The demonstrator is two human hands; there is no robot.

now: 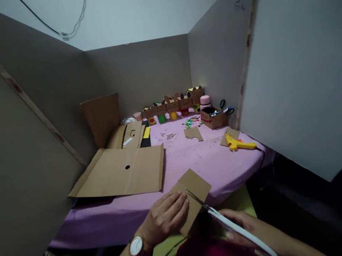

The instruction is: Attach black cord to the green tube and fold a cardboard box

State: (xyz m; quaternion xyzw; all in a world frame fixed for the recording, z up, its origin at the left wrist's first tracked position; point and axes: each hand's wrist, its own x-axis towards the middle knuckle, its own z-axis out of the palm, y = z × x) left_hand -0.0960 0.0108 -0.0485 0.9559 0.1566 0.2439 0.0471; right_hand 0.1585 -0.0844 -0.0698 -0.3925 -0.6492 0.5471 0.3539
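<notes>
A piece of brown cardboard [194, 182] is held at the near edge of the table, above my lap. My left hand [170, 213], with a watch at the wrist, grips its left part, fingers laid over the top and the thumb hidden. A pair of scissors [235, 225] with white handles is in my right hand [235, 220]. The blades reach across the cardboard and their tips end close to my left fingertips. Part of my right hand is covered by the scissor handle.
Large cardboard sheets [145, 169] lie at the left. A yellow glue gun [240, 145] rests at the right, its cord over the edge. Behind it stands a box [214, 121] of tools. Small animal-faced cardboard figures [172, 105] line the back. Grey panels [140, 68] enclose the table.
</notes>
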